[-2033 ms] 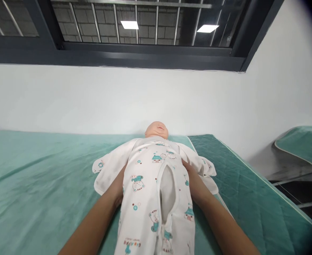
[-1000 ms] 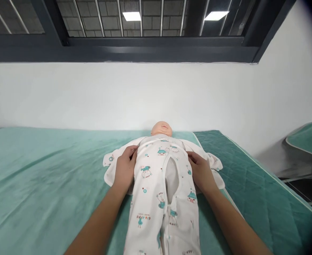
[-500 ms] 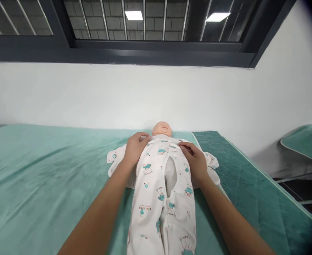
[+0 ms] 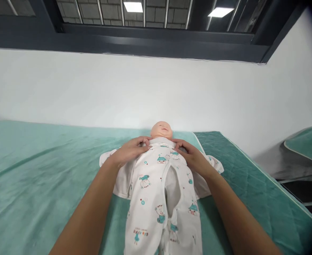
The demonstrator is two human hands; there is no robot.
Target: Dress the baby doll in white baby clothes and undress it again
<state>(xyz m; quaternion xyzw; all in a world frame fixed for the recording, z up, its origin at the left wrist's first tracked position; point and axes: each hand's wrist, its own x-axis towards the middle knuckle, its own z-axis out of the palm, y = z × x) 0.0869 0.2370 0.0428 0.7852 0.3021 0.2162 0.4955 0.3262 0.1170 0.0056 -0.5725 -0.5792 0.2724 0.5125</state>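
A baby doll lies on its back, its head toward the wall. White printed baby pants with an open crotch cover its front, their waistband just below the doll's chin. My left hand pinches the waistband's left corner between thumb and fingers. At the opposite corner, my right hand grips the band in the same way. A white printed baby top spreads out beneath the pants, its sleeves showing past both wrists. The doll's body is hidden under the clothes.
A light green sheet covers the surface, with a darker quilted green pad on the right. Behind is a white wall under a dark window frame. Another green-covered surface stands at far right.
Both hands have shifted to the waistband's top corners, their fingers now along its edge. The band lies straighter below the chin. The view has tilted slightly downward.
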